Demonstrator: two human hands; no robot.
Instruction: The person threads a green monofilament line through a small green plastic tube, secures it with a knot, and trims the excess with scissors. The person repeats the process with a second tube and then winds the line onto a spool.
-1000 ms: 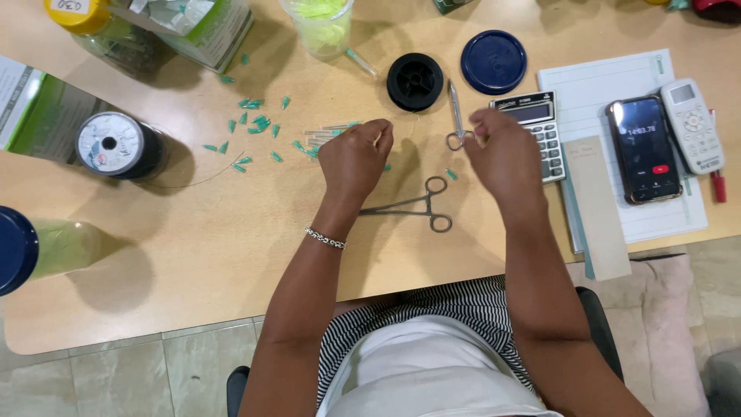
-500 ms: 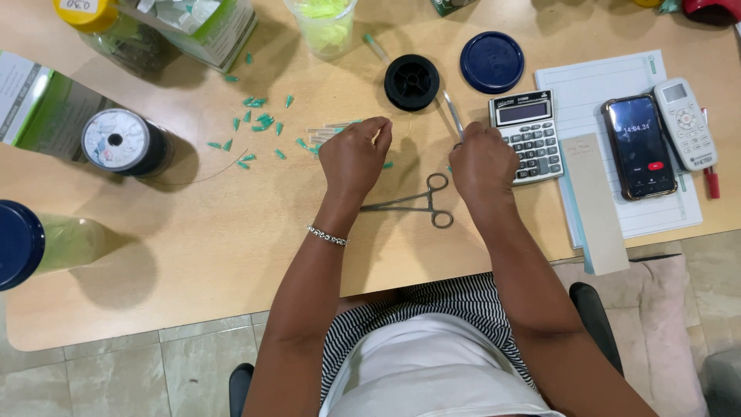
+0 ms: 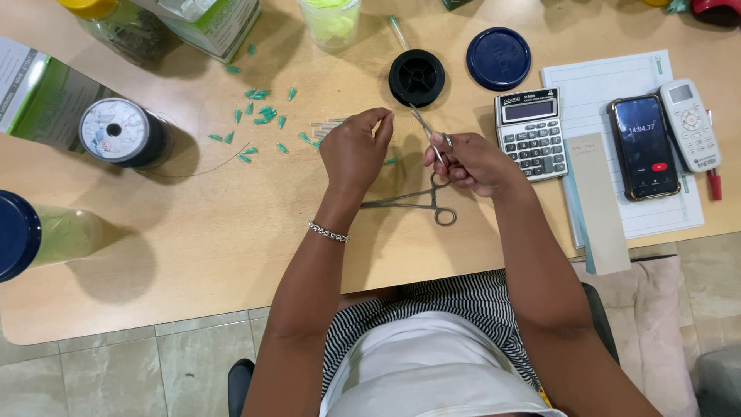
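Observation:
My right hand (image 3: 471, 162) grips small metal scissors (image 3: 426, 130), blades pointing up and left toward my left hand. My left hand (image 3: 356, 150) is pinched shut at the fingertips; whatever thin piece it holds is too small to make out. Between and below the hands a metal clamp with ring handles (image 3: 417, 204) lies flat on the wooden table (image 3: 193, 232). Several small green cone-shaped tips (image 3: 258, 116) are scattered left of my left hand. A black spool (image 3: 417, 77) sits just beyond the hands.
A calculator (image 3: 531, 133), notepad (image 3: 617, 139), phone (image 3: 642, 147) and remote (image 3: 691, 123) lie to the right. A blue lid (image 3: 499, 59) sits at the back. A wire reel (image 3: 123, 133), boxes and jars (image 3: 38, 235) stand on the left.
My right hand has lifted the scissors and turned them toward my left hand. My left hand rose off the table, fingertips pinched together.

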